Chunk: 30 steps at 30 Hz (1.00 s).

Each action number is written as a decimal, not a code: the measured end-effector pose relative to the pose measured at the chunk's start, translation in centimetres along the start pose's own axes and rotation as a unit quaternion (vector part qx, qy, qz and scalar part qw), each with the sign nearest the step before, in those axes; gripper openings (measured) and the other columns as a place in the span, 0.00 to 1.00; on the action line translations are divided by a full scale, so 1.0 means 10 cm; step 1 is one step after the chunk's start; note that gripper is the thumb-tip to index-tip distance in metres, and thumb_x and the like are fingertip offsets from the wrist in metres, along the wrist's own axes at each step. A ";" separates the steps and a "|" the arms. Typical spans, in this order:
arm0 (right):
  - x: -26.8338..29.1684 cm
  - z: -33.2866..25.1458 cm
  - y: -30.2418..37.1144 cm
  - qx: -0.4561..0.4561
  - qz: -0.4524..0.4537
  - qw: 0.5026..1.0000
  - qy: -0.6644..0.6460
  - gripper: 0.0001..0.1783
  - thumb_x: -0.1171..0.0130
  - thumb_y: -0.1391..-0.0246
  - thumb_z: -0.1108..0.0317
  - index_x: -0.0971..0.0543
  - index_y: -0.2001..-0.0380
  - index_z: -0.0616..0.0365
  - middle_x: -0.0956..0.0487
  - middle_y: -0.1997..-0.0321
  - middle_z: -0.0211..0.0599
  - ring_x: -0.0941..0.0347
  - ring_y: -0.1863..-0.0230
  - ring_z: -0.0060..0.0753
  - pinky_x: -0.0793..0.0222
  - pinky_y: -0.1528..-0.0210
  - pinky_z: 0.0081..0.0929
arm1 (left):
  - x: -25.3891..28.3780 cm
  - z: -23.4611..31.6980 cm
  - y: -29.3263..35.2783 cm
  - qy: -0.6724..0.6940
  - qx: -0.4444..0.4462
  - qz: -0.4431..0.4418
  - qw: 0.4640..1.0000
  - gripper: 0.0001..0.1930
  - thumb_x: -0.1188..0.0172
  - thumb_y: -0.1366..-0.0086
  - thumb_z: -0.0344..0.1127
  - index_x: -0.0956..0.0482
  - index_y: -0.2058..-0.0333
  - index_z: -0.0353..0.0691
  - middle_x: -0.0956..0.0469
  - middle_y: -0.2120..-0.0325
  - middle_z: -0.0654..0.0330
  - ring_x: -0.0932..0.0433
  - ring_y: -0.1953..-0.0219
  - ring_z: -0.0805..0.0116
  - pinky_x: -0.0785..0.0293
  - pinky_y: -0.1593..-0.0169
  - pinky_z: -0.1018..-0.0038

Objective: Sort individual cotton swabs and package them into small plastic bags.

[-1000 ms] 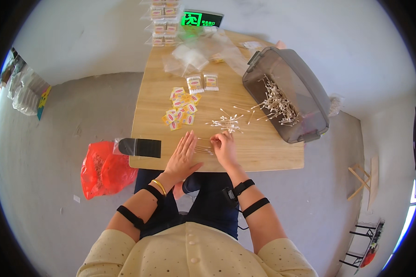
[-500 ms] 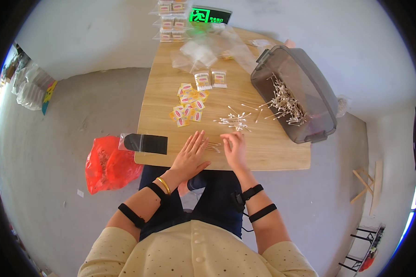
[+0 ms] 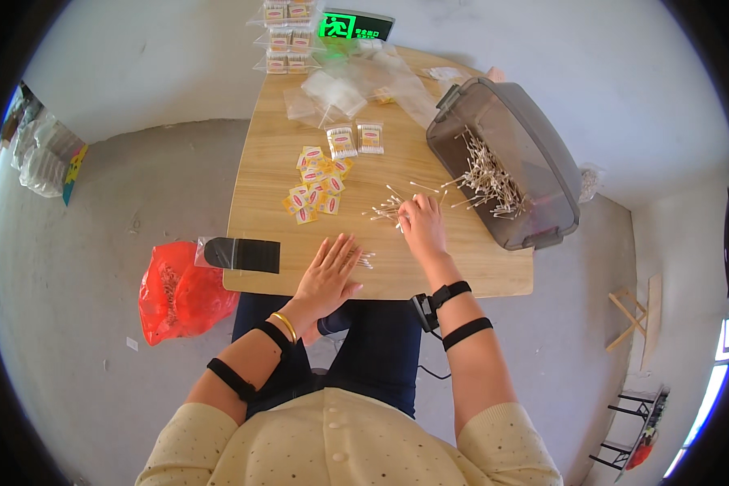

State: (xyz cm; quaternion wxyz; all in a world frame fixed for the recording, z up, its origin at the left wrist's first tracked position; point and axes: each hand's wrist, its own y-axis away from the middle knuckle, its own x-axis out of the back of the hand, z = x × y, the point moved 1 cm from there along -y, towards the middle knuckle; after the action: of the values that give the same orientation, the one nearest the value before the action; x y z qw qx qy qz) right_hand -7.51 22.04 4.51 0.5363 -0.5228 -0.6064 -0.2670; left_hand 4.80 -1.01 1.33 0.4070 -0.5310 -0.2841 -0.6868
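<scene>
Left hand [image 3: 330,267], right hand [image 3: 423,224]: one each, bare.
Pale wood-grained table [image 3: 470,274]: one; my clock's centre.
Grey translucent plastic bin [image 3: 528,130]: one, three o'clock.
White-tipped cotton swabs [image 3: 494,182]: too many to count from here.
Clear sealed swab packets [image 3: 342,142]: two, eleven o'clock.
Stacked clear bags [image 3: 288,40]: three in view, farther out.
Yellow-and-white printed cards [image 3: 312,175]: roughly a dozen, overlapping, nine o'clock.
Red plastic bag [image 3: 158,300]: one, eight o'clock.

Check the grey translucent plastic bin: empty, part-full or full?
The bin is part-full: a loose heap of thin white-tipped cotton swabs lies inside, bare grey plastic showing beside it.
</scene>
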 end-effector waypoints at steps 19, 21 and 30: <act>-0.03 -0.27 0.23 -0.031 -0.066 0.988 -0.133 0.03 0.33 0.50 0.68 0.18 0.71 0.52 0.19 0.70 0.38 0.21 0.60 0.45 0.28 0.52 0.44 | 0.00 0.00 0.00 0.010 0.003 0.017 1.000 0.40 0.51 0.27 0.59 0.46 0.26 0.40 0.53 0.23 0.50 0.57 0.21 0.55 0.63 0.21 0.54; -0.15 -0.46 0.29 -0.007 -0.039 0.996 -0.080 0.03 0.33 0.50 0.68 0.18 0.71 0.51 0.19 0.67 0.36 0.22 0.56 0.43 0.29 0.51 0.43 | 0.03 0.00 0.01 0.055 0.006 0.047 0.997 0.41 0.50 0.27 0.59 0.47 0.26 0.40 0.54 0.23 0.50 0.58 0.21 0.55 0.63 0.21 0.54; -0.17 -0.27 0.08 -0.066 0.049 0.997 -0.006 0.08 0.31 0.51 0.69 0.20 0.68 0.50 0.23 0.60 0.34 0.27 0.51 0.46 0.32 0.47 0.43 | 0.06 0.02 -0.01 0.022 -0.001 0.020 1.000 0.41 0.48 0.28 0.57 0.48 0.25 0.42 0.53 0.23 0.55 0.58 0.21 0.56 0.64 0.21 0.52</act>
State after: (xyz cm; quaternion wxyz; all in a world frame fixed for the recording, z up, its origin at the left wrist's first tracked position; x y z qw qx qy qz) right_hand -5.96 19.29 3.50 0.5092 -0.5881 -0.5644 -0.2764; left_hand 4.75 -0.88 1.95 0.4259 -0.5218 -0.2638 -0.6905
